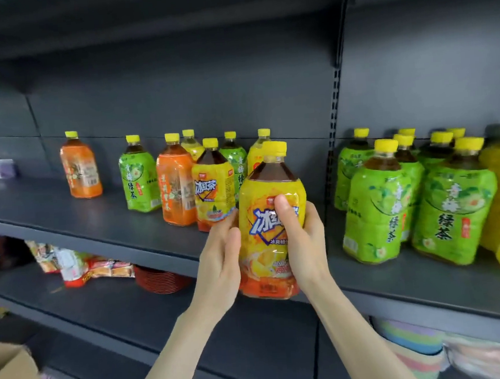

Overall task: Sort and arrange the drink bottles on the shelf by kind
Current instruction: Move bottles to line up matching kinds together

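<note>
Two hands, the left hand (pixel 221 260) and right hand (pixel 302 239), clasp the yellow-labelled plastic tea bottle (pixel 270 217) before the dark grey metal shelf (pixel 64 204); keep it upright, label forward, and stand it among its own kind.

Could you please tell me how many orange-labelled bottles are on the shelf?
2. The left orange bottle stands alone on the shelf; the second orange bottle is in the mixed cluster, beside a green bottle. Others may be hidden behind.

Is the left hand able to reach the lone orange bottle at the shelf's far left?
Probably yes, once freed: the left hand holds the yellow bottle; nothing stands before the orange bottle.
</note>
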Demonstrator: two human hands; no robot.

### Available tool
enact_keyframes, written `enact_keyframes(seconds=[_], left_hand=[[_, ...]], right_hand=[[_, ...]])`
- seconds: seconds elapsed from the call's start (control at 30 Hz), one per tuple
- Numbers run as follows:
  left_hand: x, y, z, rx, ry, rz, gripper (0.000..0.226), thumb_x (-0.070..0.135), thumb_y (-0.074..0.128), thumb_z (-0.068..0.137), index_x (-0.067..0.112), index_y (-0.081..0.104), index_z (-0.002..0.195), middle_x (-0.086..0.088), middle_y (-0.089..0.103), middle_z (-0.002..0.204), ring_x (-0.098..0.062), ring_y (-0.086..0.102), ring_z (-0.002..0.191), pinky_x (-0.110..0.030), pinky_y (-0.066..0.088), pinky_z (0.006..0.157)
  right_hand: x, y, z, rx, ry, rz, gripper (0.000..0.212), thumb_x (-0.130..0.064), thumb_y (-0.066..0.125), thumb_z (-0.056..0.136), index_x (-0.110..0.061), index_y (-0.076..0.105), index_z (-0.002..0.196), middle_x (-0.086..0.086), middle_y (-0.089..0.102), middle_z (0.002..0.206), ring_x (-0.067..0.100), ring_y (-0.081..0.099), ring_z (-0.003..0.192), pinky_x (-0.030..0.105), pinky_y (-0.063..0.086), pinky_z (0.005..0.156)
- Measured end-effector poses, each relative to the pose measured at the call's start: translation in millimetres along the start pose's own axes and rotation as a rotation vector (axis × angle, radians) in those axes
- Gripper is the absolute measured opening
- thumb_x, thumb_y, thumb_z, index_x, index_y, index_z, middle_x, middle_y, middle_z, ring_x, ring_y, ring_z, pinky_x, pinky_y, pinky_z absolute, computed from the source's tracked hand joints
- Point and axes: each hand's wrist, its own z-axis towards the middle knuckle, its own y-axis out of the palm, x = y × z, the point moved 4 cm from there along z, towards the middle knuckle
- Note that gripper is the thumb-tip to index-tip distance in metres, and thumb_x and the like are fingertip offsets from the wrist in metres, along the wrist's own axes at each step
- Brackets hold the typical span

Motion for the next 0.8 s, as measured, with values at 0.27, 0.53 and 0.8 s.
enact_keyframes(seconds=[0.27,0.53,0.8], left_hand=[[-69.8,-39.5,111.3,0.209,-0.007,0.214,0.053,0.039,0.050,0.093,0.014,0.039,0.139,-0.002,0.042,0.141,-0.014,0.038,0.132,-0.032,0.035,0.109],[-106.9,-41.0,165.6,0.211,-0.057,0.240,0.088,0.056,0.063,0.080,0.020,0.020,0.148,0.001,0.030,0.150,-0.017,0.028,0.138,-0.034,0.028,0.110],[-97.4,-56.8,154.5,0.137,0.031,0.090,0.083,0.066,0.070,0.066,0.033,0.035,0.134,0.003,0.052,0.129,-0.013,0.055,0.115,-0.029,0.050,0.092]], right_hand=[[34.8,32.2,59.2,0.084,-0.047,-0.063,0.064,-0.064,0.067,0.065,-0.025,0.052,0.113,-0.007,0.072,0.097,0.007,0.072,0.085,0.021,0.056,0.062],[56.2,30.6,83.4,0.182,-0.092,-0.160,0.061,-0.064,0.066,0.063,-0.031,0.049,0.112,-0.012,0.069,0.096,0.000,0.070,0.083,0.014,0.053,0.057],[61.8,36.5,81.7,0.253,-0.116,-0.219,0.055,-0.068,0.071,0.066,-0.042,0.048,0.109,-0.019,0.070,0.099,0.004,0.070,0.091,0.022,0.058,0.067]])
